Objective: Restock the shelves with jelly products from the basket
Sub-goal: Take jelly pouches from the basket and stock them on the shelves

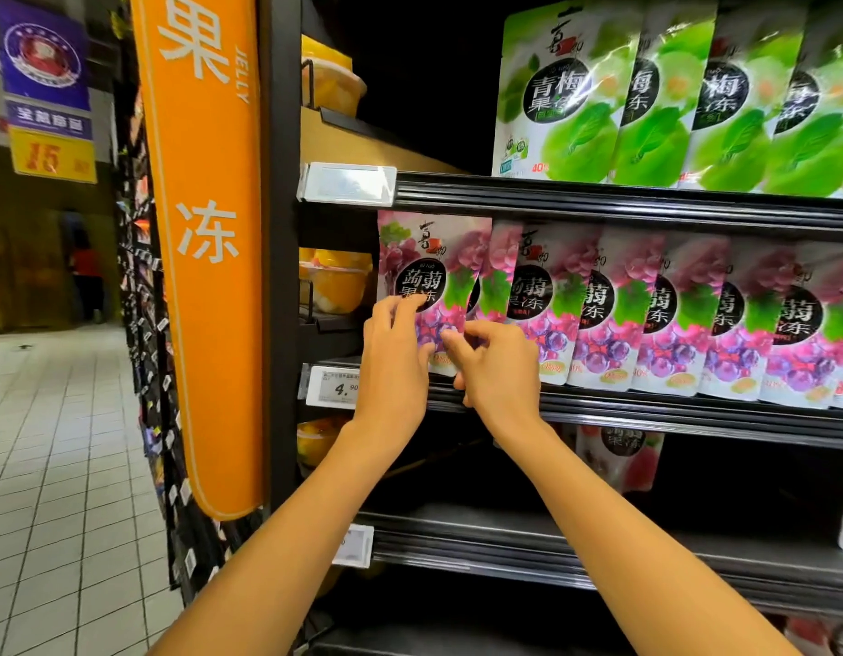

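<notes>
Likely a supermarket: stocked shelves, price tag, aisle sign.

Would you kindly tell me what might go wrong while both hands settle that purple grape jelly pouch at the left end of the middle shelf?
1. The left hand and right hand grip the purple pouch only low down; its top may flop forward off the shelf edge once released.
2. The neighbouring pouches stand overlapping, so a nudge could tip the row.
3. The price tag sits beside the left hand and might get knocked.
</notes>
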`<state>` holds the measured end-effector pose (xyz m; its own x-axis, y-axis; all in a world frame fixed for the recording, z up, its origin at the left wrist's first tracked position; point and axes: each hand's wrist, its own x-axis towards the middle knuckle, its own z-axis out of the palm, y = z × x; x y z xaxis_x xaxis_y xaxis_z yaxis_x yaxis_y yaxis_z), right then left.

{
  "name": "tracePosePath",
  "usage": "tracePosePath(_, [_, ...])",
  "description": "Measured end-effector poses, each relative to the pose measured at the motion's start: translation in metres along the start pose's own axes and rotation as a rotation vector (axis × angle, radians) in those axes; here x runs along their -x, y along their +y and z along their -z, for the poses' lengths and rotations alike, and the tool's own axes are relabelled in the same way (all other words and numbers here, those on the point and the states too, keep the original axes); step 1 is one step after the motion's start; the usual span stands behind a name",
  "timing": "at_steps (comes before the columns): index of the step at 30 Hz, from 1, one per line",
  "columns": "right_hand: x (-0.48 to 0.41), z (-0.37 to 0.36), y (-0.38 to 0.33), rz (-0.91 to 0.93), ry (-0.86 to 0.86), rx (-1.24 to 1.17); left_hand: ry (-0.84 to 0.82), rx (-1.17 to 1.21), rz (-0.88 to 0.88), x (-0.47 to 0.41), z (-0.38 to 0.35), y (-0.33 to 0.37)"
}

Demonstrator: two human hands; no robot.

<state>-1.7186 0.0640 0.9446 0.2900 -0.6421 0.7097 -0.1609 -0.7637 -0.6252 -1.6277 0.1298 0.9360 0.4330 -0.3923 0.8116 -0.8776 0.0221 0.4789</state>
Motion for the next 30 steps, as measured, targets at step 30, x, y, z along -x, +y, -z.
tracePosePath(30, [0.367, 0.114, 0.304, -0.882, -0.496, 0.011, -0.622, 0.192, 0.764, 0.441, -0.145, -0.011])
